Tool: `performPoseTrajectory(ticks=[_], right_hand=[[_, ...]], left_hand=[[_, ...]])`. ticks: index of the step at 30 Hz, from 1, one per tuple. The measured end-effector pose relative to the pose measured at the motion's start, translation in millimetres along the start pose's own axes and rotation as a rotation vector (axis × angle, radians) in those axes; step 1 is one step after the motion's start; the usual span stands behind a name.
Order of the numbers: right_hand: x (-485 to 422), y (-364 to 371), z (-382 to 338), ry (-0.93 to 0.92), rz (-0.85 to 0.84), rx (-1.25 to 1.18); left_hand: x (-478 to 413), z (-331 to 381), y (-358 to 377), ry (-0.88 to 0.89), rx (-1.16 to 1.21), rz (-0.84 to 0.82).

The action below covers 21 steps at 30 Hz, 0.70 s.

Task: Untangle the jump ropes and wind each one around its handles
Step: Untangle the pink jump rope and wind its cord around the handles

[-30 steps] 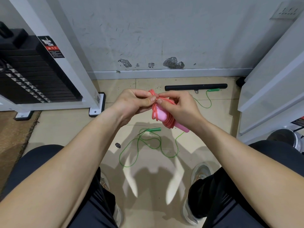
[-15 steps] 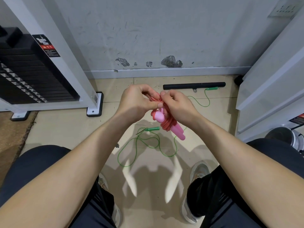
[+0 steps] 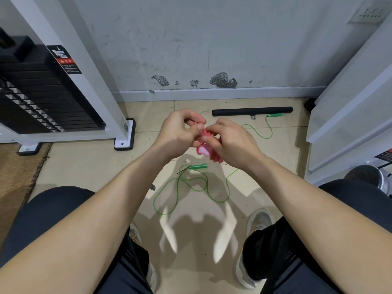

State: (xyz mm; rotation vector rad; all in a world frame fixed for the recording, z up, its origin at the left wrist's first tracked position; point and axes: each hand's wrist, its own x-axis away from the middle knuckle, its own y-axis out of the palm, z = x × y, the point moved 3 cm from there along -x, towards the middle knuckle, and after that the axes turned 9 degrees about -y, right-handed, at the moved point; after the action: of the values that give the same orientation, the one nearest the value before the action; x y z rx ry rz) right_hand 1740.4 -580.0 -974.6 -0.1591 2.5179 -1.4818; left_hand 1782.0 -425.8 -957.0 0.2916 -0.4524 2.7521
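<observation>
The pink jump rope [image 3: 204,149] is a tight bundle, red-pink cord wound around pale pink handles, held up over the floor between both hands. My right hand [image 3: 231,143] wraps around the bundle and hides most of it. My left hand [image 3: 180,132] pinches the cord at the bundle's top with thumb and forefinger. The green jump rope [image 3: 191,183] lies loose in loops on the tiled floor below the hands. One green handle [image 3: 198,166] rests near the middle, the other green handle [image 3: 274,115] lies by the wall.
A black bar [image 3: 252,111] lies on the floor along the skirting. A weight-stack machine [image 3: 42,98] with a white frame stands at the left, white equipment [image 3: 350,107] at the right. My knees and shoes frame the floor space. A brown mat [image 3: 17,170] sits far left.
Both hands have drawn closer over the pink bundle. The right hand now covers more of the handles, and the left fingers have shifted their pinch on the cord's top.
</observation>
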Motion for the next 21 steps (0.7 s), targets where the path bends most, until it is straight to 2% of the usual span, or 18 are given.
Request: performPoseTrajectory(ticks=[3, 8, 10, 13, 14, 17, 21], right_hand=[[0.9, 3.6, -1.7, 0.005, -0.052, 0.127], [1.5, 18.5, -8.2, 0.085, -0.062, -0.058], [1.9, 18.0, -5.7, 0.147, -0.052, -0.223], [3.5, 18.9, -6.3, 0.308, -0.021, -0.609], [3.2, 20.0, -5.6, 0.341, 0.011, -0.645], [3.8, 16.8, -9.2, 0.336, 0.050, -0.572], [8.9, 18.1, -15.7, 0.334, -0.055, -0.528]], left_hand=[[-0.7, 0.3, 0.6, -0.012, -0.027, -0.032], [-2.5, 0.8, 1.1, 0.020, -0.182, -0.022], [-4.5, -0.1, -1.7, 0.002, -0.171, -0.001], [-5.4, 1.1, -3.0, -0.032, -0.129, -0.003], [-4.9, 1.8, -2.4, -0.053, -0.100, -0.005], [-5.1, 2.2, -0.9, -0.096, -0.046, 0.007], [-6.6, -3.6, 2.6, -0.118, -0.087, -0.030]])
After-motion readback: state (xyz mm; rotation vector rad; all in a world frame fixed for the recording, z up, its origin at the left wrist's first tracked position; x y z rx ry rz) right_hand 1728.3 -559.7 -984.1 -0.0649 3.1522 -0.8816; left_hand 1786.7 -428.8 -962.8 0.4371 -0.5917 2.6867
